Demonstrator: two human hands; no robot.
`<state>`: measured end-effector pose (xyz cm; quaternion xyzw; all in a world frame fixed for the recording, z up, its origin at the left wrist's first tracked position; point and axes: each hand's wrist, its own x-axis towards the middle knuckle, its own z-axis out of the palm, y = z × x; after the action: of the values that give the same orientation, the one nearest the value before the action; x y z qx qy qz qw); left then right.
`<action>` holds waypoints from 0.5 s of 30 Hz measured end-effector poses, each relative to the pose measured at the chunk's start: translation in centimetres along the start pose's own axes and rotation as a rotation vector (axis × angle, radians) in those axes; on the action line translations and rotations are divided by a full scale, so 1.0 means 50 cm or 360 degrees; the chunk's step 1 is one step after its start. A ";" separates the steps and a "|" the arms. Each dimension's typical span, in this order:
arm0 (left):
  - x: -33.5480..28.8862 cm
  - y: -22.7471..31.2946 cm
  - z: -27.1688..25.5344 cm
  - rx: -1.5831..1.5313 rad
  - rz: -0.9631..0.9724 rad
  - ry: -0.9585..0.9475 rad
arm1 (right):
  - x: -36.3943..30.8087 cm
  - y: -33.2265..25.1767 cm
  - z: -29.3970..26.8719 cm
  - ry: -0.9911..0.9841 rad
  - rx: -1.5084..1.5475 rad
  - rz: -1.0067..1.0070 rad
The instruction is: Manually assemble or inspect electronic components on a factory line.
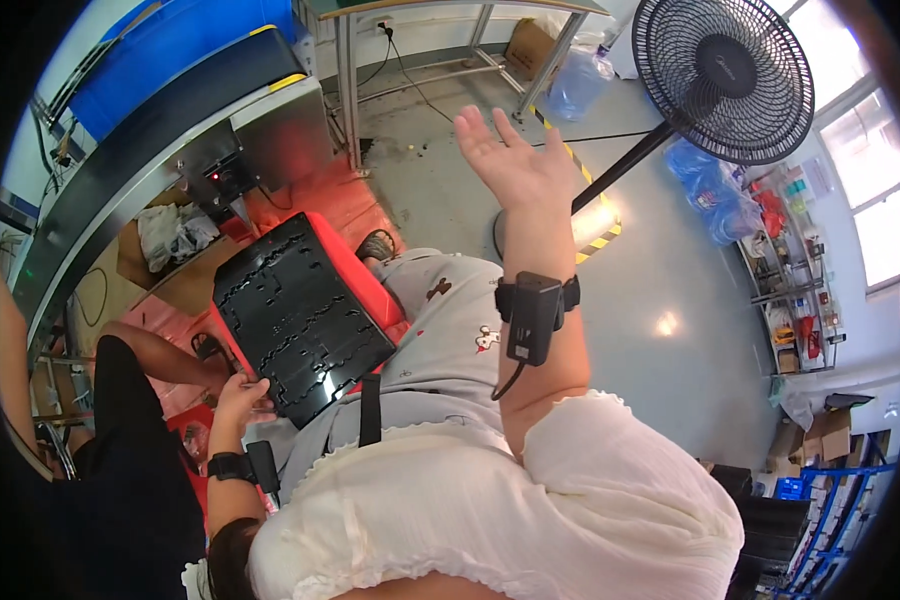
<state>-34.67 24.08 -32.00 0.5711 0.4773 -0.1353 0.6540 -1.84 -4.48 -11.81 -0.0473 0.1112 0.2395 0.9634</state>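
My right hand (520, 165) is raised out in front of me, palm up, its fingers spread and holding nothing. A black plastic tray (300, 318) with moulded, uneven grooves lies tilted across the top of a red bin (355, 275), beside my left leg. At the tray's near left corner, my left hand (238, 403) has its fingers bent against the edge and appears to grip it. Part of that grip is hidden. Each wrist wears a black strap with a small device.
A conveyor (200, 105) with a blue crate (180, 60) runs along the left. Another person in black shorts (135, 450) sits close at my left. A black standing fan (725, 65) is ahead right, near a striped floor marking. Shelves (800, 270) line the right wall.
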 end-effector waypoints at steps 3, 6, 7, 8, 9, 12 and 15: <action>0.001 -0.007 0.001 -0.0011 0.0005 0.0048 | -0.020 0.032 0.030 -0.0102 0.0086 -0.0006; -0.001 -0.011 0.002 -0.0044 0.0024 0.0035 | -0.045 0.062 0.047 -0.0241 0.0036 0.0061; -0.002 -0.012 0.003 -0.0060 0.0039 0.0035 | -0.052 0.072 0.047 -0.0236 0.0036 0.0058; -0.002 -0.013 0.004 -0.0077 0.0054 0.0034 | -0.058 0.083 0.046 -0.0440 -0.0099 0.0083; -0.005 -0.014 0.005 -0.0076 0.0046 0.0033 | -0.062 0.092 0.046 -0.0640 -0.0234 0.0110; -0.008 -0.015 0.007 -0.0133 0.0063 0.0017 | -0.070 0.109 0.049 -0.0948 -0.0414 0.0266; -0.009 -0.012 0.008 -0.0109 0.0051 0.0037 | -0.085 0.120 0.065 -0.1150 -0.0512 0.0251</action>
<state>-35.14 23.36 -32.09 0.5574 0.4800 -0.1017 0.6697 -7.69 -0.64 -7.86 -0.1015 -0.2703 0.3282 0.8994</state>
